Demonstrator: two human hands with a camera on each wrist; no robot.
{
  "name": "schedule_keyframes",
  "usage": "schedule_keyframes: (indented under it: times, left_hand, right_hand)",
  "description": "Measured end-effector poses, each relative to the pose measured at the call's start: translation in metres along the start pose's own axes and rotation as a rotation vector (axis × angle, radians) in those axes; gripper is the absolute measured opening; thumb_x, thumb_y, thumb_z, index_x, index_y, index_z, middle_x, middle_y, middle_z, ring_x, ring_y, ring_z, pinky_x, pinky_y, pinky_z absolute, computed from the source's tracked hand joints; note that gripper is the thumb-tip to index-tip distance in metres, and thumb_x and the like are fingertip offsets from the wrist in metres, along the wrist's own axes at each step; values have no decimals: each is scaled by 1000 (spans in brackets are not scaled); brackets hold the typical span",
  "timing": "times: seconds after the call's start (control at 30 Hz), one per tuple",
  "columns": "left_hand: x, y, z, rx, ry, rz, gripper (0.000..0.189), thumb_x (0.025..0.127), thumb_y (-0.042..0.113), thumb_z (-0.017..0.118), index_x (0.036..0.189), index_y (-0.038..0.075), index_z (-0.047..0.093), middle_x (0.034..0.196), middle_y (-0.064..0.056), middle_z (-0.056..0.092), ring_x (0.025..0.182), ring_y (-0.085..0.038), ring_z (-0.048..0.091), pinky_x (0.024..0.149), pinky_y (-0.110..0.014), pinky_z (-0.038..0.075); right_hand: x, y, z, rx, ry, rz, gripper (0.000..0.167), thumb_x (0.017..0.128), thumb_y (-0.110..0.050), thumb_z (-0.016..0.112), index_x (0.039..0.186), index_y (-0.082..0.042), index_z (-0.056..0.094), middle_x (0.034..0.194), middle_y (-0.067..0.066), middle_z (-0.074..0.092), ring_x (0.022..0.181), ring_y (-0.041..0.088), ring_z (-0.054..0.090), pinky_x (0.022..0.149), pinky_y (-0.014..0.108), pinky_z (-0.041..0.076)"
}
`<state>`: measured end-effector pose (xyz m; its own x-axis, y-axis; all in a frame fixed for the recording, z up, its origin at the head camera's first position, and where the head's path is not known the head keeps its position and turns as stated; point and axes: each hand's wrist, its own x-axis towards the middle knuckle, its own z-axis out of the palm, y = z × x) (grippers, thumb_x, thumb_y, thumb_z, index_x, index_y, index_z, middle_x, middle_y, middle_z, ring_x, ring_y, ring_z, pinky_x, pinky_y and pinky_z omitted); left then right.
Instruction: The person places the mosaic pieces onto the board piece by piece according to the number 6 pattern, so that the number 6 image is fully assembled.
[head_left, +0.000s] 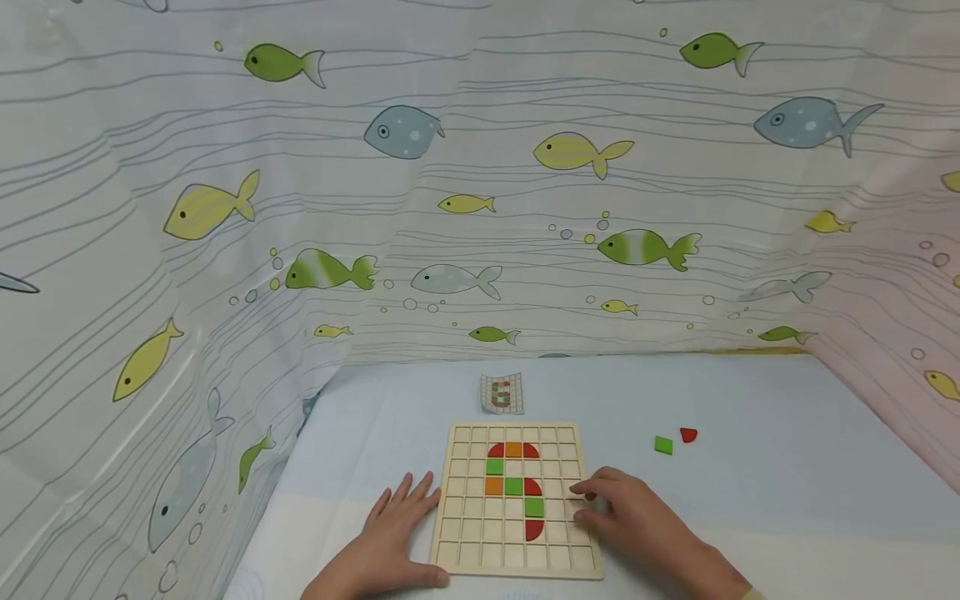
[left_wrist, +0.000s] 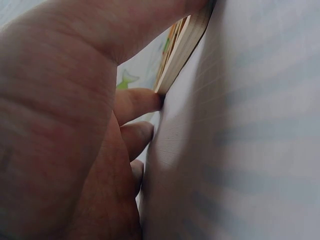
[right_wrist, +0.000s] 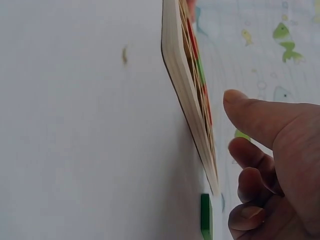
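Note:
A square wooden grid board (head_left: 462, 533) lies on the table, with several red, green and orange pieces set in its cells in a curving S-like line. One orange square (head_left: 513, 449) sits in the top row between two red rounded pieces. My left hand (head_left: 390, 533) rests beside the board with its fingers spread, thumb and index fingertip at the left edge. Above the board's right edge hovers my right hand (head_left: 630, 512), fingers loosely bent and thumb apart from them. The right wrist view shows nothing between that thumb (right_wrist: 250, 110) and the fingers.
Right of the board lie a loose green square (head_left: 663, 445) and a loose red rounded piece (head_left: 688, 435). Behind the board is a small picture card (head_left: 486, 404) showing a grid with a coloured pattern. Fish-printed sheets (head_left: 525, 250) hang around the table's back and sides.

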<state>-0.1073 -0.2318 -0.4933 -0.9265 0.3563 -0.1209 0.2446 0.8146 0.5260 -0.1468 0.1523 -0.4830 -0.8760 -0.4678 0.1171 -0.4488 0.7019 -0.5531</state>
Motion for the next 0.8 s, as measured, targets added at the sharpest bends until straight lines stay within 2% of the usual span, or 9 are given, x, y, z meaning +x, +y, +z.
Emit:
schedule_keyframes:
  times: [0.23,0.5,0.8]
  left_hand:
    - [0,0,1,5,-1,2,113,65,74,75,150,8,42,162,-11,23,148,-41,6,112,-67,5]
    - [-1,1,0,16,3,6,113,65,76,74,150,8,42,162,-10,23,149,-40,6,113,-67,5]
    - [0,2,1,32,10,1,114,64,76,74,150,9,43,162,-10,23,149,-39,7,113,-66,6]
  right_hand:
    - [-2,11,-9,-46,75,57,31,86,-31,79,115,-24,73,96,-20,59,81,0,53,73,23,50]
    - [-7,34,-25,-12,155,142,32,85,-30,79,116,-22,73,101,-17,62,73,2,49,68,23,47]
    - [-16,50,-28,-1,183,140,34,85,-26,80,116,-15,73,103,-11,65,66,1,46,61,22,44]
